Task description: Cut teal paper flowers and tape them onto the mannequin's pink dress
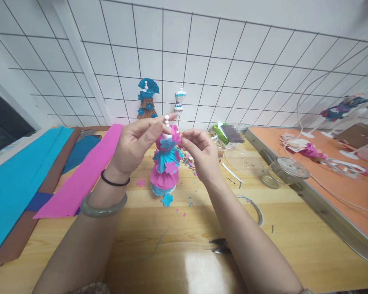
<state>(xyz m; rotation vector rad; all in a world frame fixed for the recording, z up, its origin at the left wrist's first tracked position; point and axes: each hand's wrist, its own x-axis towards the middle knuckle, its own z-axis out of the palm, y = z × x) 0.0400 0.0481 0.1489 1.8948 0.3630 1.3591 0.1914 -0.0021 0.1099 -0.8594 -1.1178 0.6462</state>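
A miniature dress form in a tiered pink and blue crepe-paper dress (164,176) stands upright on the table before me. White beads (167,119) top its neck. My left hand (139,139) holds it around the upper body, thumb in front and fingers behind. On the dress's right shoulder, a pink paper flower (175,134) is pinched at its edge by the thumb and index finger of my right hand (202,154). Blue paper flowers (168,143) and another pink paper flower (171,168) sit on the dress. A loose blue flower (167,200) lies at its foot.
Blue crepe paper (27,167) and a pink sheet (86,175) lie at left. Behind stand a brown-and-blue dress form (147,100) and a white one (180,100). Dark-handled scissors or pliers (220,246), a wire coil (258,212) and a clear tub (288,169) are at right.
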